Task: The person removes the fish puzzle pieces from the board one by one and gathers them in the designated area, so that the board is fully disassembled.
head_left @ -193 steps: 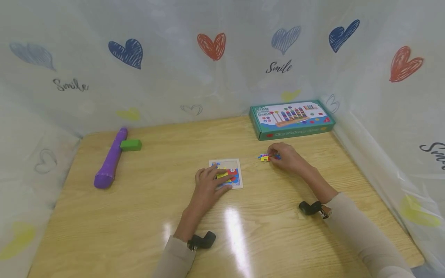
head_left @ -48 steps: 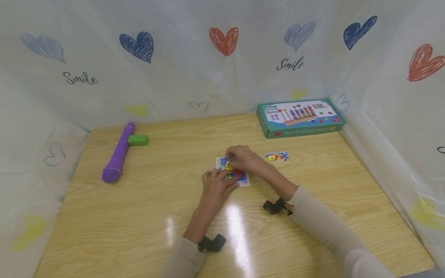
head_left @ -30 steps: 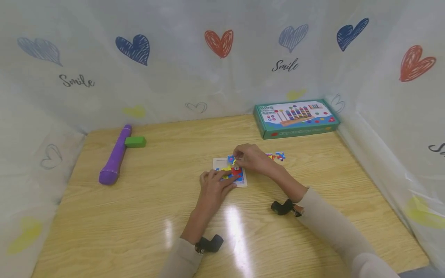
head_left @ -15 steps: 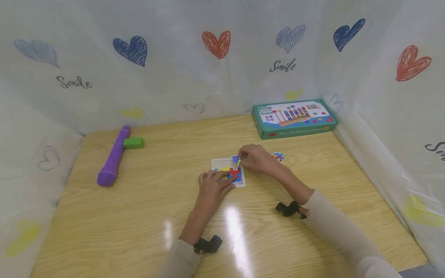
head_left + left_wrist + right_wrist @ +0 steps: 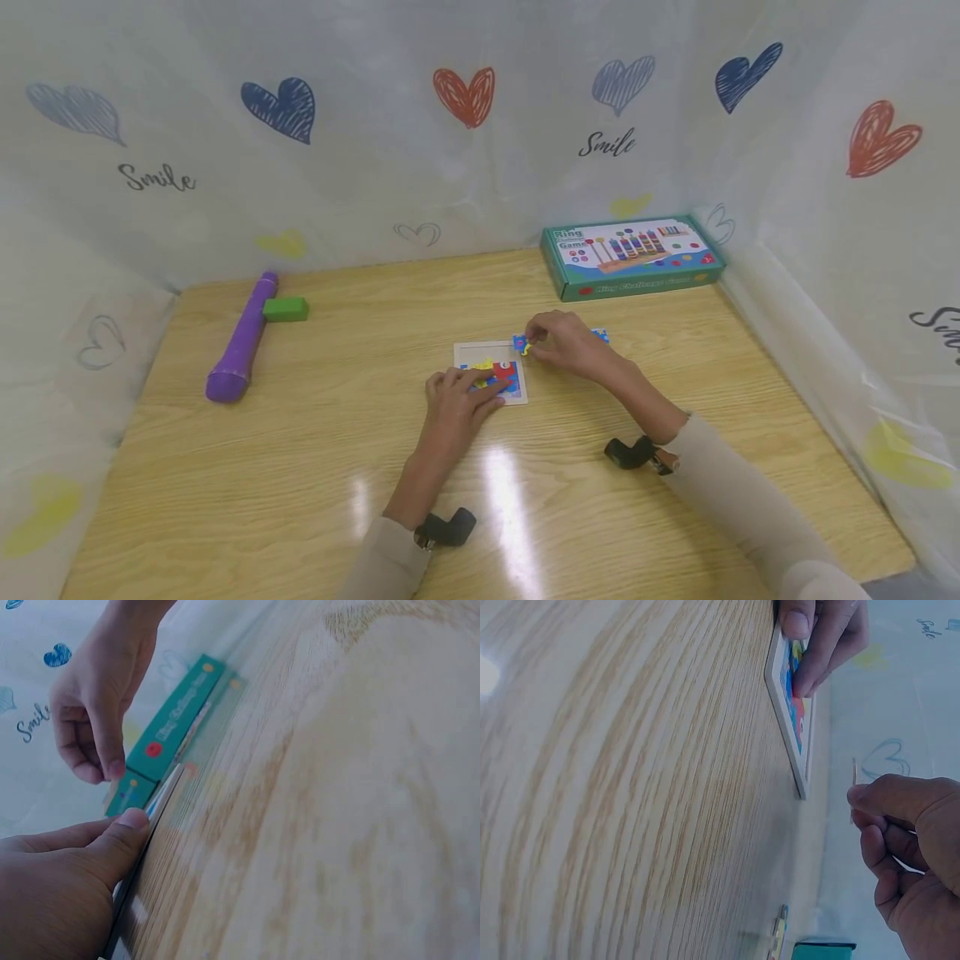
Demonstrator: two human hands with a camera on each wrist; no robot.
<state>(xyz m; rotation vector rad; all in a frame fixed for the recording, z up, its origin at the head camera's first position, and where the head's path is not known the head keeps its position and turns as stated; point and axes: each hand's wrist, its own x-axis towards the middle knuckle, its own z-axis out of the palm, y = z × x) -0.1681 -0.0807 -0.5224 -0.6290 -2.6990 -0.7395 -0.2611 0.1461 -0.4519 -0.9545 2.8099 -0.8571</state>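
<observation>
A shallow wooden puzzle tray (image 5: pixel 480 352) lies mid-table, its lower part filled with joined blue, yellow and red pieces (image 5: pixel 504 372). My left hand (image 5: pixel 453 408) rests over it with extended fingers pressing on those pieces; in the right wrist view its fingertips touch the picture (image 5: pixel 796 724). Off the tray's upper right corner, my right hand (image 5: pixel 573 346) pinches a blue-and-yellow puzzle piece (image 5: pixel 519 342) between thumb and fingers. The right wrist view shows this piece edge-on as a thin strip (image 5: pixel 854 771), raised above the table. The tray's upper part is bare.
Loose puzzle pieces (image 5: pixel 600 334) lie behind my right hand, partly hidden by it. A green Ring Challenge Game box (image 5: pixel 633 258) stands at the back right. At left lie a purple microphone-shaped toy (image 5: pixel 243 342) and a green block (image 5: pixel 286 309). Plastic sheeting surrounds the table.
My right hand has gone from the loose pieces to the tray with a piece, then drawn back right, lifting it off the tray's corner. My left hand has stayed on the tray.
</observation>
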